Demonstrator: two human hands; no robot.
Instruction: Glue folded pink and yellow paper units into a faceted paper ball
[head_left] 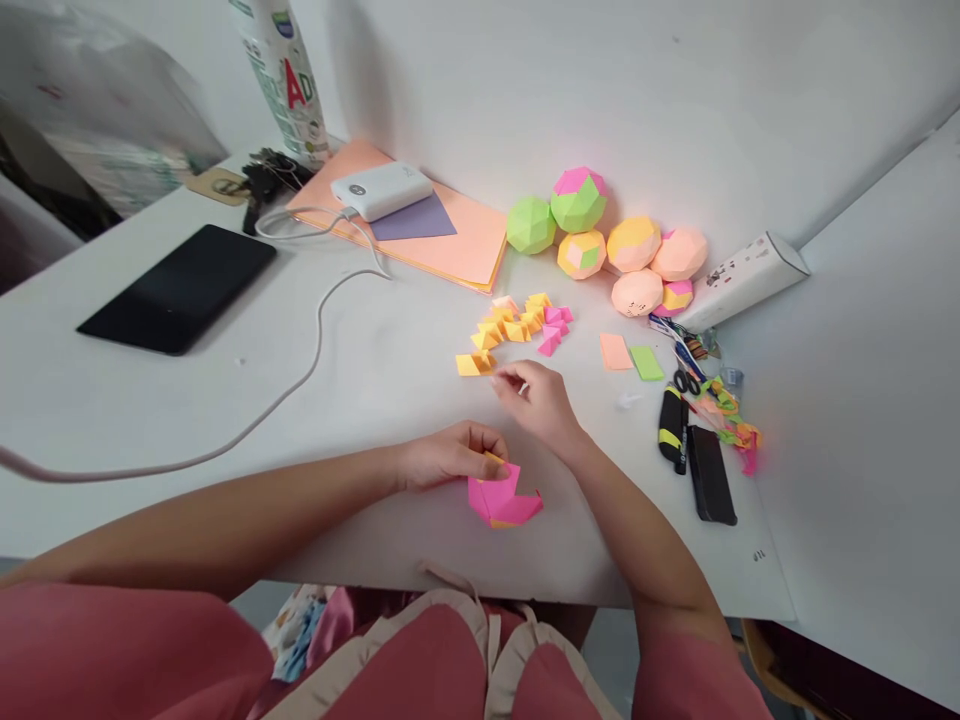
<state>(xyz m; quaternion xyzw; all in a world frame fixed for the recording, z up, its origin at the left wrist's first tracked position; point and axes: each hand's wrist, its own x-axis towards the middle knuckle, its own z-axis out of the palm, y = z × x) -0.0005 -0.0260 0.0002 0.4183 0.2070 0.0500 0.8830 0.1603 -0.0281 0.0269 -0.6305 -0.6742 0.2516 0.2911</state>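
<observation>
My left hand (457, 455) pinches a partly joined pink paper shape (493, 497) with some orange-yellow showing at its edges, held low above the front of the table. Up and to the right, my right hand (536, 395) has its thumb and fingertips closed at the end of an orange-yellow folded paper piece (472, 365). Just beyond lies a loose cluster of small folded pieces: several orange-yellow ones (514, 328) and several pink ones (553, 328). Faceted paper balls (577, 205) in green, pink, orange and peach are grouped against the wall.
Peach and green paper slips (646, 363) lie right of the cluster. Scissors (685, 382), a yellow-black cutter (672, 420), a black case (711, 475) and paper scraps line the right edge. A tablet (184, 285), a power bank (382, 190) with a cable and peach sheets (465, 235) occupy the left.
</observation>
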